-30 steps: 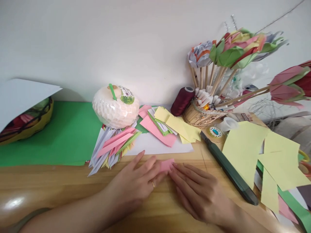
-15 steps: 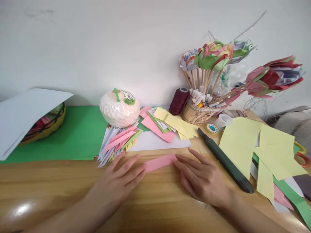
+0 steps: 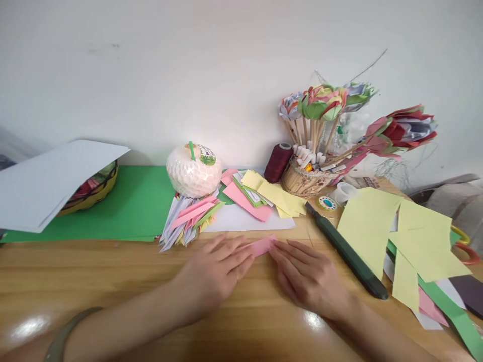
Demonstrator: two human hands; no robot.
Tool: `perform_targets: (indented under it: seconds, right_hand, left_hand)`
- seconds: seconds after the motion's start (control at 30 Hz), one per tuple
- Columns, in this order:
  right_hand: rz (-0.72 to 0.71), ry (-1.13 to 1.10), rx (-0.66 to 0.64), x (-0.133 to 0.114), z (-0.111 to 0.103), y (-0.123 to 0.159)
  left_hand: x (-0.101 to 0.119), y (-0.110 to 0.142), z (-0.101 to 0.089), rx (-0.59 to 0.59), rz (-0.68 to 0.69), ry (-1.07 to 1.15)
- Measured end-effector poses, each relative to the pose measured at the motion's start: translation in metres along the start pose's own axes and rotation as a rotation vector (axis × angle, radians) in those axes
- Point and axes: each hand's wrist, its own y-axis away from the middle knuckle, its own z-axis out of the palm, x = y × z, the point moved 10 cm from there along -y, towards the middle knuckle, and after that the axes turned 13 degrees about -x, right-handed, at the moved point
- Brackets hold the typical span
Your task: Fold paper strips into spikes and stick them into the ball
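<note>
Two hands at one pink strip [image 3: 264, 246], mid-bench [image 3: 124, 281], well apart from the back edge by the wall. Left hand [image 3: 217, 269]: fingers stretched out, slightly parted, laid over strip's left end; thumb hidden, so can't tell if this grip pinches or just presses. Ring on one finger, green band [image 3: 71, 327] on the forearm. Right hand [image 3: 309, 279]: fingers close together, tips touching strip's right end; thumb under the hand, can't tell how tight this grip is. Short pink stretch visible between the hands. Beyond the left hand, folded-paper bundle [image 3: 192, 221] in front of coconut [image 3: 194, 173], which sits near back edge. Right of the bundle, white sheet [image 3: 226, 221] with pink, green and yellow slips [image 3: 264, 193] at it. Along back edge further right: dark red spool [image 3: 278, 163] leaning on basket [image 3: 302, 181] of paper flowers [image 3: 320, 103]. In front of the basket, tape roll [image 3: 327, 203] and small cup [image 3: 345, 192]. Cutter [image 3: 347, 254] lies slantwise right of the right hand; yellow sheets [image 3: 368, 226] beside it, toward bench's right edge. Bench's back left: green sheet [image 3: 139, 196], with bowl [image 3: 107, 193] on it, white sheets [image 3: 68, 176] over bowl.
</note>
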Motion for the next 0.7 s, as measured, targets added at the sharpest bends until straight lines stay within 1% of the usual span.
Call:
perform_targets:
  seconds: [0.07, 0.13, 0.2, 0.33, 0.43, 0.6, 0.63, 0.7]
  right_hand:
    - [0.018, -0.014, -0.002, 0.006, -0.001, 0.0]
    - [0.036, -0.031, -0.005, 0.013, -0.002, 0.0]
    - [0.041, -0.051, -0.013, 0.019, -0.001, 0.001]
    - [0.039, -0.074, -0.025, 0.025, 0.002, 0.004]
    - [0.05, -0.069, -0.012, 0.028, 0.002, 0.008]
    - [0.14, -0.176, -0.005, 0.038, 0.001, 0.006]
    - [0.171, -0.2, -0.013, 0.04, 0.001, 0.004]
    - [0.244, -0.249, -0.059, 0.043, 0.005, -0.002]
  left_hand:
    - [0.003, -0.002, 0.011, -0.055, 0.014, -0.045]
    - [0.001, 0.003, 0.021, -0.091, 0.016, -0.057]
    - [-0.001, 0.012, 0.024, -0.089, 0.016, -0.063]
    - [-0.002, 0.022, 0.028, -0.119, 0.017, -0.092]
    - [0.001, 0.025, 0.03, -0.153, 0.049, -0.124]
    - [-0.004, 0.032, 0.034, -0.251, 0.093, -0.103]
    - [-0.005, 0.033, 0.032, -0.246, 0.098, -0.086]
    - [-0.008, 0.032, 0.025, -0.189, 0.104, -0.049]
